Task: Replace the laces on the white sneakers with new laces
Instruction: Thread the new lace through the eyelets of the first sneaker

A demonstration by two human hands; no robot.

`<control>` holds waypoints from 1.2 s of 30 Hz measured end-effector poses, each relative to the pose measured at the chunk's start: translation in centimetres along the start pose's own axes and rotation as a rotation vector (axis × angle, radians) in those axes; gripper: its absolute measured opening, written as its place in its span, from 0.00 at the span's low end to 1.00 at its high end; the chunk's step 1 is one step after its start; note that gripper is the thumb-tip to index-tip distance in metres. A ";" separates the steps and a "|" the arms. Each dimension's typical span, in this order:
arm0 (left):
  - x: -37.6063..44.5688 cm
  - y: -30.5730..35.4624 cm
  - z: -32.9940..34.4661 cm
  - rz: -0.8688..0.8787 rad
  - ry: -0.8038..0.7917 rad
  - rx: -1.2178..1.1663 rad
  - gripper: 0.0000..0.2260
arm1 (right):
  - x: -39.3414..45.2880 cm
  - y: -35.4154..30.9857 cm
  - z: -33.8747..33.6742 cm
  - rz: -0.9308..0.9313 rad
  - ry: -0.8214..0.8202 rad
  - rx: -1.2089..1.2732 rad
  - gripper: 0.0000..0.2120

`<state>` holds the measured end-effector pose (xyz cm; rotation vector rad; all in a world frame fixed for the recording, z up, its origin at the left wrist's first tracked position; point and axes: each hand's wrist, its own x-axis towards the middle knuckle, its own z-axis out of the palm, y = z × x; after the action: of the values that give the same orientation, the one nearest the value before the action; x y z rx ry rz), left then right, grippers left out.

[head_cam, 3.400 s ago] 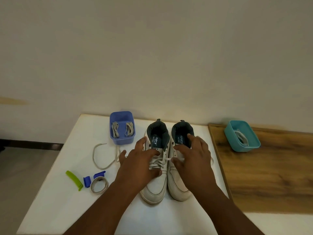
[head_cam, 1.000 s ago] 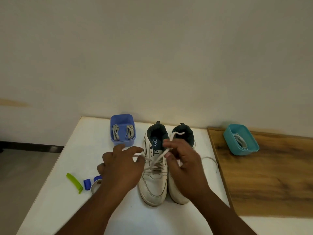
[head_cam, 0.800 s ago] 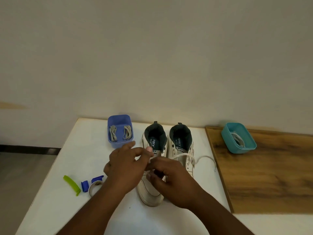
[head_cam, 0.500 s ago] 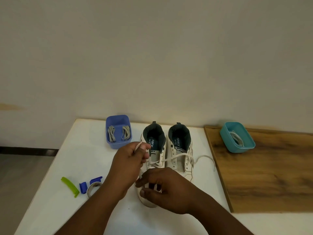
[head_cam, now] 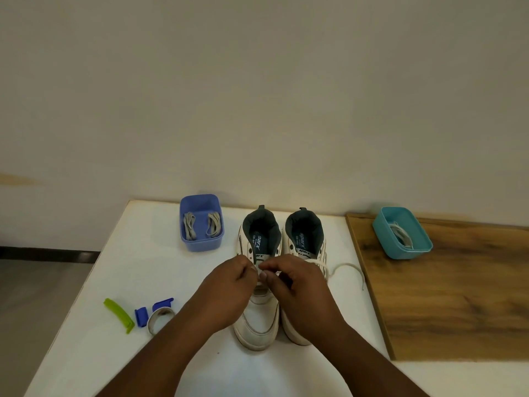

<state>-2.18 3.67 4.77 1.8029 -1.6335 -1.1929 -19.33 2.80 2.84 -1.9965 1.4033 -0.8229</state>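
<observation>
there, on the white tabletop [head_cam: 114, 267], the two white sneakers [head_cam: 259, 319] were stood side by side, toes toward the person and heels toward the wall, so that each shoe's long axis ran straight away from the body. both hands were brought together over the eyelet rows of the left sneaker. the fingers of the left hand [head_cam: 226, 285] were curled in and pinched on the white lace [head_cam: 343, 267] at the tongue, and the fingers of the right hand [head_cam: 294, 285] were curled and pinched on the same lace just beside them, the fingertips of the two hands nearly touching. from that pinch the lace was led to the right, across the top of the right sneaker, its loose end left curving on the tabletop near the wooden board [head_cam: 458, 296]. the lace's free length therefore lay to the right of the fingers, nearer the right hand, so a pull to draw it out of the eyelets would probably be made that way. whether this lace was an old one being removed could not be told for certain. folded grey laces were kept in the blue tub [head_cam: 200, 245] just left of the sneakers; another lace lay in the teal tub [head_cam: 412, 250] on the board.
</observation>
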 end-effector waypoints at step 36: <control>3.6 -2.1 4.8 0.077 0.543 0.325 0.03 | 0.5 1.3 2.0 0.416 0.132 -0.196 0.09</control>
<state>-5.07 1.75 -0.54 2.0018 -1.6014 -0.3575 -18.50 2.17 0.61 -1.7138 1.9546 -0.6557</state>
